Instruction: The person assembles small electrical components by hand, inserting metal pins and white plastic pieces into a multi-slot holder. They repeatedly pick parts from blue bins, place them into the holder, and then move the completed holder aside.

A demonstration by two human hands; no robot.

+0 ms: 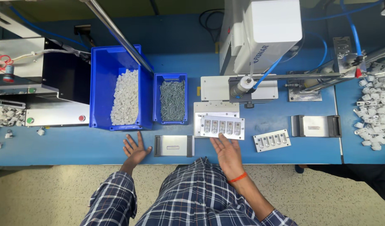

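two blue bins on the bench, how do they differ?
The large blue bin is wider and deeper than the small blue bin beside it on its right. The large blue bin holds small white plastic pieces; the small blue bin holds grey metal screw-like parts. A metal rod crosses over the large blue bin only. Both are open-topped, rectangular, and stand beyond the left hand.

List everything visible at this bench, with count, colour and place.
large bin: one, blue, left of centre, holding white plastic pieces
small bin: one, blue, beside it, holding grey screws
fixture plate: one, silver, five slots, centre
second fixture plate: one, silver, to its right
dispensing machine: one, white, top centre
loose white parts: many, far right
table: one, blue
left hand: flat on table, empty
right hand: fingers at the plate's near edge
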